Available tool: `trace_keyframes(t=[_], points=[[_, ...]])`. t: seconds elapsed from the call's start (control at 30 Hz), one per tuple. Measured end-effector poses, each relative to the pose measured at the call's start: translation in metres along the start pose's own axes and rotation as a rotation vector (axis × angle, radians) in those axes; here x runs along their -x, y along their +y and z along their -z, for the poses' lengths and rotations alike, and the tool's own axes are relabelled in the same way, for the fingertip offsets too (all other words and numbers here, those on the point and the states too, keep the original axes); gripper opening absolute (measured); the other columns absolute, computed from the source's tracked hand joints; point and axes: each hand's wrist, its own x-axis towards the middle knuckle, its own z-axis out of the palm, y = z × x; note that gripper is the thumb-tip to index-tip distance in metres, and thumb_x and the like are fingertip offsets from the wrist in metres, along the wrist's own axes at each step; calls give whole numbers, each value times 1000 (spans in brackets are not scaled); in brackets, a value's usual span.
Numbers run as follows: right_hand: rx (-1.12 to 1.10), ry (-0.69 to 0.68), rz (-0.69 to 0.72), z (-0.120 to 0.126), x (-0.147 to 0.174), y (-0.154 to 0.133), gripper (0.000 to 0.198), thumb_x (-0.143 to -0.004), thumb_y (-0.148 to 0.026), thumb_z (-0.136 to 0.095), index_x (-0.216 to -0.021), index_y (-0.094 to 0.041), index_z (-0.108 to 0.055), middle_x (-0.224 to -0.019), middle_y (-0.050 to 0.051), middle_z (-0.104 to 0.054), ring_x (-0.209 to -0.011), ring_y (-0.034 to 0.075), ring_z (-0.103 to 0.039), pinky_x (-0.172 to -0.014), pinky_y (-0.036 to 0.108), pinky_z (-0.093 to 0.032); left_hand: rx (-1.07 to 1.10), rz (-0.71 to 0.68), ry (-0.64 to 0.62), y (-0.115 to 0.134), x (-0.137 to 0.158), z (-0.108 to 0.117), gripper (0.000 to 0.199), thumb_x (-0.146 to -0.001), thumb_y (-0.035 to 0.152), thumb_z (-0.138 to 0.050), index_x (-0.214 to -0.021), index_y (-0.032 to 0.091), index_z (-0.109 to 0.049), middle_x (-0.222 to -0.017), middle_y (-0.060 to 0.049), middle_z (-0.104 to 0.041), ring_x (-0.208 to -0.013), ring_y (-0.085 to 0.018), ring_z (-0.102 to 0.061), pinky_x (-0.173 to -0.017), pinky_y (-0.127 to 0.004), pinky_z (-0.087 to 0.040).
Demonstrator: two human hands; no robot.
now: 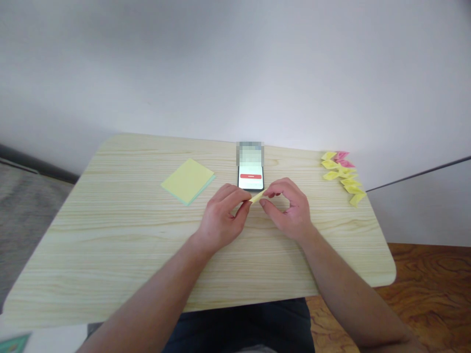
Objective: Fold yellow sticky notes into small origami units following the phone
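Note:
A small folded piece of yellow paper [257, 197] is held between my two hands, just in front of the phone. My left hand [225, 214] pinches its left end between thumb and fingers. At the other end, my right hand [289, 208] has its fingertips and thumb closed around the paper's edge. Fingers partly cover the paper, so its full shape is hidden. The phone [250, 182] lies on the table with its screen lit and a red bar showing; its upper part is blurred out.
To the left on the wooden table [121, 245] lies a stack of yellow and green paper sheets [188, 179]. Several folded yellow paper pieces [351, 182] and pink ones [342, 156] line the right edge. A white wall [235, 73] stands behind the table.

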Motion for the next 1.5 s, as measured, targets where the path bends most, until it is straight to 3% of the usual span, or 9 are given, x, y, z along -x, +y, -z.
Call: trace_keyframes(t=[0.27,0.5,0.83,1.0,1.1,1.2,1.5], points=[[10,-4,-21,0,1,-1,14,-85,-16,-69,-96,-24,-69,-91,3,-65,-85,20,-62,-79,39,-52,-3,-2,-6,0,0,1,11,-92,15,-61,-98,21,-69,-91,-6,-69,-88,-21,-61,-79,-36,-50],[-52,-23,-42,3,0,-1,9,-86,-17,-70,-92,-24,-70,-98,5,-68,-96,22,-65,-89,42,-53,30,29,-33,1,0,0,9,-92,16,-63,-97,21,-68,-91,-5,-68,-89,-21,-60,-80,-36,-49],[-120,-101,-175,2,3,2,2,-87,-23,-72,-89,-22,-71,-85,1,-70,-79,17,-65,-76,34,-53,256,265,13,2,0,0,7,-93,25,-67,-97,20,-69,-90,-3,-67,-85,-17,-60,-81,-33,-49],[-156,-167,-297,-1,5,0,12,-88,-30,-74,-82,-21,-71,-78,0,-72,-73,16,-64,-69,30,-51,413,346,45,1,-1,-3,19,-90,33,-73,-104,20,-70,-96,-5,-71,-86,-18,-63,-82,-35,-52],[-201,-201,-334,-2,6,0,16,-88,-35,-75,-81,-21,-73,-76,1,-72,-70,15,-64,-66,30,-51,419,365,32,3,-4,-1,18,-89,36,-74,-96,20,-72,-87,-4,-70,-80,-17,-61,-76,-33,-51],[-243,-231,-321,-2,6,1,15,-87,-36,-76,-84,-21,-74,-78,1,-72,-72,16,-64,-69,30,-52,384,376,21,4,-5,0,18,-89,37,-74,-90,19,-72,-80,-3,-67,-75,-16,-58,-69,-30,-48],[-421,-249,-337,-1,6,4,16,-93,-37,-71,-96,-24,-78,-89,2,-76,-83,18,-69,-77,32,-56,433,432,44,0,-2,-3,24,-87,40,-75,-101,19,-74,-84,-4,-72,-75,-16,-63,-67,-29,-52]])
